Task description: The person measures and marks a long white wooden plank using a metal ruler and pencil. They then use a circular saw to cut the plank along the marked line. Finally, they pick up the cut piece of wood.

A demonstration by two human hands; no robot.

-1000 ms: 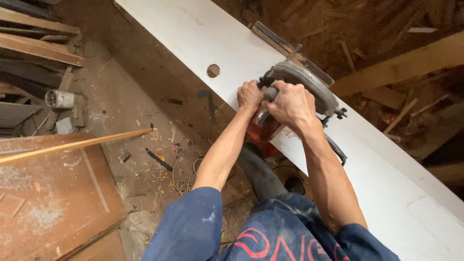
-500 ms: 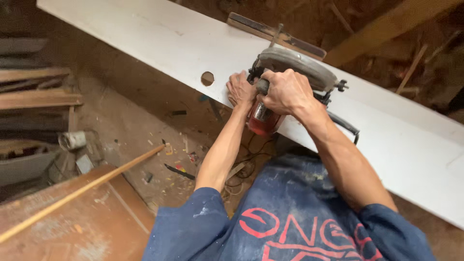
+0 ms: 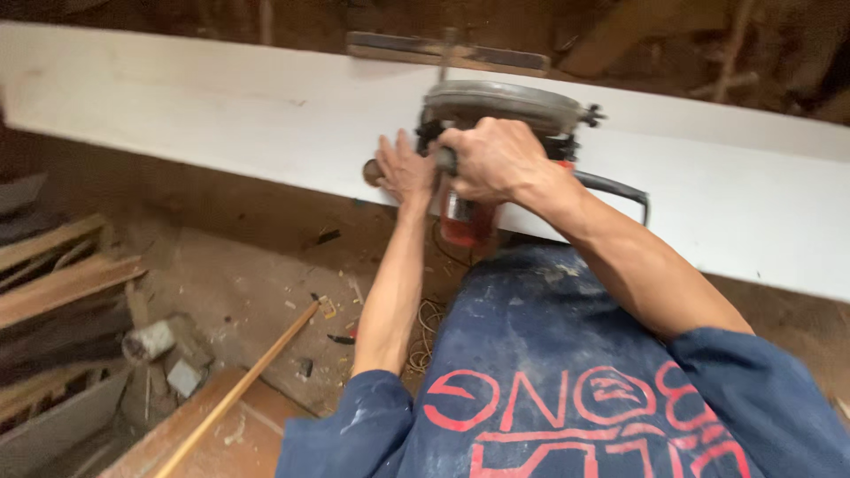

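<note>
A long white board (image 3: 204, 124) runs across the view from left to right. On it sits a circular saw (image 3: 500, 106) with a grey blade guard and a red motor body hanging over the near edge. My right hand (image 3: 496, 159) is wrapped around the saw's black handle. My left hand (image 3: 403, 168) lies with fingers spread on the board beside the saw, next to a round hole at the board's near edge. A black cord (image 3: 615, 188) leaves the saw to the right.
A metal guide bar (image 3: 447, 51) sticks out beyond the saw. Below lies a dusty floor with wood scraps, a thin wooden stick (image 3: 243, 385), stacked planks (image 3: 62, 274) at left and coiled wire (image 3: 425, 332).
The view has swung so the board now lies nearly level. The saw and both hands sit closer to the round hole; my left hand has opened flat onto the board.
</note>
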